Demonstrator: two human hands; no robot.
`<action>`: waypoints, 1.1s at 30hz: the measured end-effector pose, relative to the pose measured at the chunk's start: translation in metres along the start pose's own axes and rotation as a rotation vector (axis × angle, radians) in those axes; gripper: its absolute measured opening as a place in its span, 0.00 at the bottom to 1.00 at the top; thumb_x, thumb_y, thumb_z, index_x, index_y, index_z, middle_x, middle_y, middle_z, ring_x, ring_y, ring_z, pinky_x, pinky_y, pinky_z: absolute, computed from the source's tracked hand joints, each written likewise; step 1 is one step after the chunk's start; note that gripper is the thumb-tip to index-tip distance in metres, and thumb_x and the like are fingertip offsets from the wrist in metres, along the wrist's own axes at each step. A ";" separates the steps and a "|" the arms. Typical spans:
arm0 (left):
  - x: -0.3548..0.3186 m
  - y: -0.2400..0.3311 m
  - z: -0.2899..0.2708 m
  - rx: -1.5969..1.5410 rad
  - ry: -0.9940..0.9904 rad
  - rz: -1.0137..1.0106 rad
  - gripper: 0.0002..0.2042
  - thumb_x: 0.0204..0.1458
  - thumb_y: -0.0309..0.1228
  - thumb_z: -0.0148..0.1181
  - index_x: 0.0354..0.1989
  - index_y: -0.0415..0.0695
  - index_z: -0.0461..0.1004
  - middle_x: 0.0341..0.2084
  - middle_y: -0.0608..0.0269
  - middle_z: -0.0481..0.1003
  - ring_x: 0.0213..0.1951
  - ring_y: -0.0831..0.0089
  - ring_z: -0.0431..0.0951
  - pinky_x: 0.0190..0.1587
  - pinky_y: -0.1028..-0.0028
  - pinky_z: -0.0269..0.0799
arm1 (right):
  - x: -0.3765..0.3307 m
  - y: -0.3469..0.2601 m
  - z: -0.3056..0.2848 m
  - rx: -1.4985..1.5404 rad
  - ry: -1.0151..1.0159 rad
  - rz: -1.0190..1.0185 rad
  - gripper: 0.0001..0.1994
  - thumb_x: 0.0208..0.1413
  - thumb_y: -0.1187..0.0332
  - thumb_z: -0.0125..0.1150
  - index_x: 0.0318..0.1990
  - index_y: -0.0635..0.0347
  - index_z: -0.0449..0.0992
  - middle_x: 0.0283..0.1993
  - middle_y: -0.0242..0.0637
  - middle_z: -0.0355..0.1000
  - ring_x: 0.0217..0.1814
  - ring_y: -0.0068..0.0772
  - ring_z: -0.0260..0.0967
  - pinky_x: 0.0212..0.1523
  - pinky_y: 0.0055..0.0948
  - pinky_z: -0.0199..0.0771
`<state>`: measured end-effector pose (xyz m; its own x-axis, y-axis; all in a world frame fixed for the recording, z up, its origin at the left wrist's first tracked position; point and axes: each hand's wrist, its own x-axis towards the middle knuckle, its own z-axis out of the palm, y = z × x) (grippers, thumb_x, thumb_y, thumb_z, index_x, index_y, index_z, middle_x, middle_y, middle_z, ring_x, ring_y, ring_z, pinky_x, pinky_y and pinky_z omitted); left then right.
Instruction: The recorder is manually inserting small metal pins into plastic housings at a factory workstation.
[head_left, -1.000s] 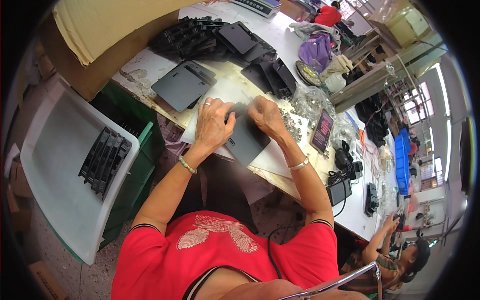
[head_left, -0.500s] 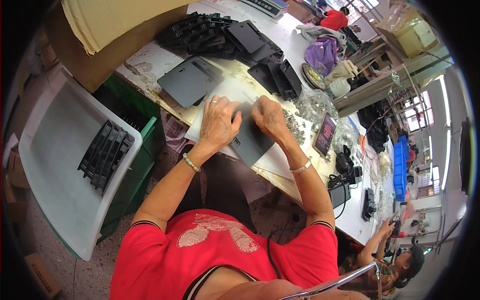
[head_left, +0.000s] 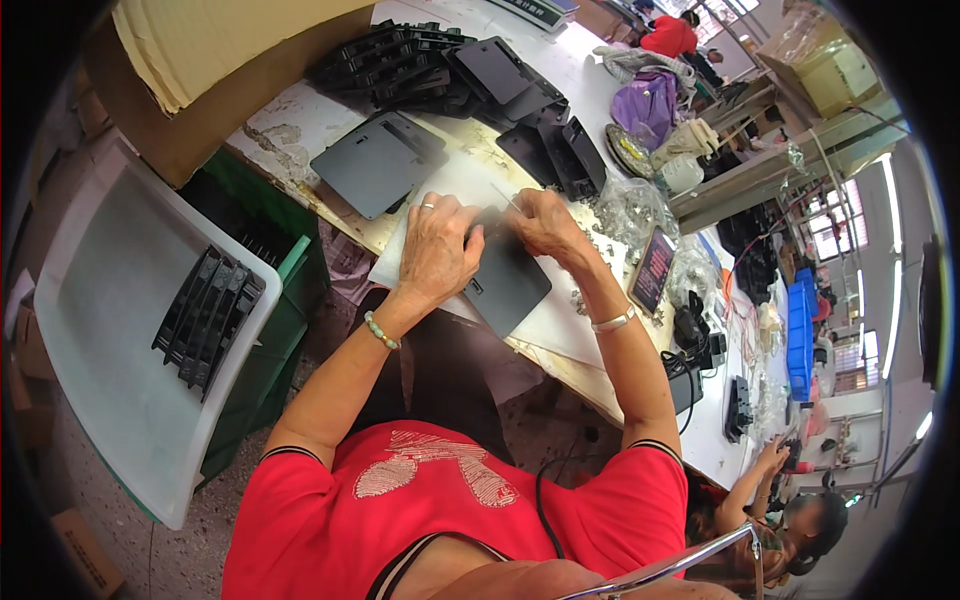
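1. left hand (head_left: 438,250): on the dark panel (head_left: 508,290), at its left side. fingers curled, small gap to the bent thumb; they have hold of the panel, fingertips hidden.
2. right hand (head_left: 548,225): over the panel's far end. fingers bunched, nearly closed. a thin pale rod (head_left: 505,195) shows right by the fingertips; can't tell from here if it's gripped or just lying behind.
3. panel lies at the surface's near edge, in front of the person, one corner pointing back at them. white sheet (head_left: 545,328) under it.
4. left of the hands, by the same near edge: grey panel (head_left: 365,170), flat.
5. toward the far edge: heap of black frames (head_left: 390,65), a few stacked panels (head_left: 495,72) touching it, tilted black parts (head_left: 575,165) just right of those.
6. right of the right hand: clear plastic bag (head_left: 635,208), small metal bits scattered near the forearm, phone (head_left: 653,268) with its screen lit.
7. further right along the near edge: black power adapter (head_left: 686,388) with cable, then a black part (head_left: 738,410).
8. off the surface's left end: white tray (head_left: 110,350) on a green crate (head_left: 262,385), row of black frames in it, cardboard box (head_left: 225,65) behind.
9. co-worker (head_left: 785,530) at lower right, arms raised.
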<state>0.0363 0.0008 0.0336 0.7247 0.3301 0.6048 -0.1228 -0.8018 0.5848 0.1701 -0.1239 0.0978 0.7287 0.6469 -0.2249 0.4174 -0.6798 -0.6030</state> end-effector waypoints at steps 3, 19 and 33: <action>0.005 0.005 -0.003 0.015 -0.010 -0.021 0.10 0.47 0.28 0.60 0.38 0.39 0.79 0.30 0.58 0.72 0.40 0.59 0.70 0.45 0.62 0.63 | -0.002 0.005 0.003 -0.106 0.073 -0.101 0.15 0.51 0.63 0.61 0.36 0.70 0.75 0.25 0.50 0.75 0.31 0.44 0.76 0.34 0.37 0.73; 0.031 0.010 -0.007 0.082 -0.276 -0.170 0.12 0.46 0.36 0.61 0.31 0.39 0.80 0.27 0.48 0.79 0.35 0.51 0.79 0.41 0.59 0.72 | -0.080 0.018 0.002 0.433 0.117 -0.188 0.14 0.59 0.72 0.42 0.48 0.65 0.73 0.21 0.33 0.68 0.22 0.22 0.65 0.24 0.25 0.65; 0.014 0.019 -0.044 -0.280 -0.074 -0.499 0.19 0.47 0.25 0.58 0.48 0.30 0.73 0.15 0.56 0.77 0.14 0.71 0.77 0.22 0.73 0.73 | -0.079 -0.001 -0.010 0.203 0.277 -0.314 0.14 0.56 0.72 0.51 0.49 0.61 0.76 0.18 0.42 0.69 0.20 0.32 0.69 0.27 0.32 0.69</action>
<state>0.0143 0.0119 0.0765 0.7855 0.5905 0.1853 0.0788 -0.3924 0.9164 0.1177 -0.1778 0.1232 0.7131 0.6752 0.1888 0.5464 -0.3665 -0.7530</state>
